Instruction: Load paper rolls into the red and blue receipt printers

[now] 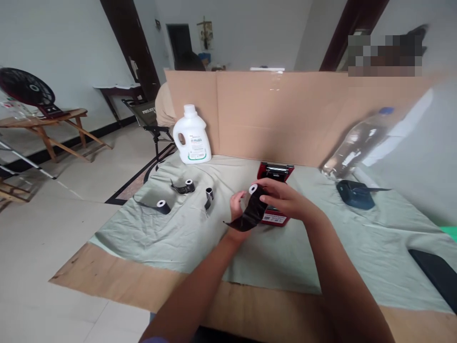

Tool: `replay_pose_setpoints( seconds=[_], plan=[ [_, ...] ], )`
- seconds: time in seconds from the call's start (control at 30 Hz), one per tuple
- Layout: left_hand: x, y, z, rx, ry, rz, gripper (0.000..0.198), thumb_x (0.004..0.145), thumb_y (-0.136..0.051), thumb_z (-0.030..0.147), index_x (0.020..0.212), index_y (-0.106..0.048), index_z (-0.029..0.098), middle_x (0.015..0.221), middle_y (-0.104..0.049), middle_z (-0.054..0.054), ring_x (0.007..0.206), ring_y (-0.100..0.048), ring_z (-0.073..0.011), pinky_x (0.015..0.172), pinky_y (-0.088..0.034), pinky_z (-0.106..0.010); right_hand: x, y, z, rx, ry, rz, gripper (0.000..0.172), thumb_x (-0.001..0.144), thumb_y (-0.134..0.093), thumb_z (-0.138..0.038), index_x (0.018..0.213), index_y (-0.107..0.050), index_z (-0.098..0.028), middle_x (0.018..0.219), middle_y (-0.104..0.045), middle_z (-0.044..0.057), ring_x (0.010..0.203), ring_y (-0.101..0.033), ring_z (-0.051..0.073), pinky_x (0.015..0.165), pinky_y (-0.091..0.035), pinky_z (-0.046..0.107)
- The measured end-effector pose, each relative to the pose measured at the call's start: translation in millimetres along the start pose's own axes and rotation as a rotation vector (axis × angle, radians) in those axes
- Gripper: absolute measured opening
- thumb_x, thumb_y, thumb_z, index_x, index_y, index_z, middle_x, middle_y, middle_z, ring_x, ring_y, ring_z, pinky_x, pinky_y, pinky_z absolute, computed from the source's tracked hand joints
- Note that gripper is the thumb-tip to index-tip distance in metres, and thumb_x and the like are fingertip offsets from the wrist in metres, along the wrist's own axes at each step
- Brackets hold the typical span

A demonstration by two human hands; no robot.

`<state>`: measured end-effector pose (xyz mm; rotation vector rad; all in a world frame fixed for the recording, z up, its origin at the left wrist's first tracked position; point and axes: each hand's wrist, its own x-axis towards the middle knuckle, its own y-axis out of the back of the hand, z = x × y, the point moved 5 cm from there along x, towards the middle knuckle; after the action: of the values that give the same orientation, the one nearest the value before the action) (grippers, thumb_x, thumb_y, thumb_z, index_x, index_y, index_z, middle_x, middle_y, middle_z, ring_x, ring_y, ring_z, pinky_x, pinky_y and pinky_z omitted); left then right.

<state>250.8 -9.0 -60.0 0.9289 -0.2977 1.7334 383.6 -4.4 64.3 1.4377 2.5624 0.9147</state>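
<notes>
My right hand (283, 197) grips a black ribbon roll (257, 202) with a white core, thumb and fingers around its side. A loose black tail hangs from the roll down to the left. Behind that tail is my left hand (236, 206), partly hidden, its visible fingers raised and loosely bent, seemingly apart from the roll. Just beyond my right hand stands a small red device (274, 218) with its lid up and a white label on the front; my hand and the roll cover much of it.
Left on the pale green cloth (143, 243) lie three partly unwound rolls: one roll (163, 206), another (189, 186) and a third (209, 193). A white jug (193, 138) and cardboard panel (267, 119) stand behind. Rightward are a clear bottle (357, 143), dark blue object (355, 194) and black phone-like slab (435, 274).
</notes>
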Motion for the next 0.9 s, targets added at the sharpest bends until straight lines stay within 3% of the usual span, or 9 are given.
replay_pose_setpoints(
  seconds=[0.07,0.13,0.23,0.3,0.47,0.77,0.9],
  plan=[
    [-3,8.0,12,0.042,-0.132,0.049,0.061,0.089,-0.059,0.045,0.139,-0.037,0.019,0.129,-0.052,-0.018,0.120,-0.055,-0.0299,0.099,-0.050,-0.048,-7,27,16,-0.152,-0.066,0.106,0.036,0.088,-0.056,-0.024,0.123,-0.063,-0.023,0.121,-0.068,0.008,0.113,-0.063,0.026,0.099,-0.050,0.043],
    [-6,7.1,28,0.095,-0.325,-0.014,0.055,0.088,-0.061,0.042,0.136,-0.044,0.022,0.129,-0.053,-0.016,0.119,-0.055,-0.0276,0.098,-0.049,-0.045,-11,45,34,-0.326,-0.146,0.166,0.038,0.087,-0.054,-0.019,0.123,-0.065,-0.023,0.125,-0.068,0.008,0.116,-0.062,0.027,0.103,-0.047,0.044],
    [-12,-2.7,45,0.195,-0.555,-0.149,0.036,0.086,-0.061,0.023,0.122,-0.061,0.028,0.121,-0.061,-0.009,0.111,-0.055,-0.0240,0.095,-0.046,-0.042,-7,48,58,-0.506,-0.248,0.127,0.043,0.087,-0.050,-0.012,0.126,-0.065,-0.021,0.132,-0.066,0.008,0.122,-0.059,0.026,0.105,-0.044,0.041],
    [-16,-9.9,48,0.260,-0.613,-0.218,0.035,0.084,-0.060,0.017,0.115,-0.068,0.032,0.115,-0.065,-0.005,0.108,-0.054,-0.0229,0.095,-0.043,-0.040,1,41,71,-0.609,-0.318,0.084,0.045,0.087,-0.048,-0.009,0.127,-0.065,-0.022,0.134,-0.065,0.008,0.123,-0.059,0.027,0.105,-0.041,0.042],
    [-19,-19.1,39,0.325,-0.570,-0.341,0.030,0.088,-0.064,0.033,0.117,-0.071,0.037,0.115,-0.069,-0.004,0.109,-0.052,-0.0235,0.098,-0.039,-0.040,18,30,90,-0.750,-0.429,0.068,0.046,0.087,-0.048,-0.008,0.126,-0.065,-0.022,0.134,-0.065,0.011,0.124,-0.057,0.032,0.105,-0.034,0.048],
    [-15,-26.4,30,0.320,-0.444,-0.374,0.036,0.094,-0.056,0.026,0.126,-0.068,0.037,0.126,-0.065,-0.005,0.114,-0.049,-0.0238,0.100,-0.039,-0.040,19,25,104,-0.736,-0.512,0.030,0.049,0.083,-0.048,-0.007,0.125,-0.067,-0.023,0.129,-0.069,0.009,0.122,-0.058,0.032,0.107,-0.026,0.056],
    [-13,-24.6,33,0.311,-0.436,-0.347,0.035,0.094,-0.055,0.023,0.124,-0.069,0.036,0.125,-0.066,-0.004,0.114,-0.049,-0.0232,0.100,-0.038,-0.039,13,38,99,-0.615,-0.451,0.076,0.039,0.084,-0.054,-0.015,0.119,-0.070,-0.024,0.122,-0.072,0.007,0.116,-0.061,0.031,0.104,-0.034,0.052]
  ],
)
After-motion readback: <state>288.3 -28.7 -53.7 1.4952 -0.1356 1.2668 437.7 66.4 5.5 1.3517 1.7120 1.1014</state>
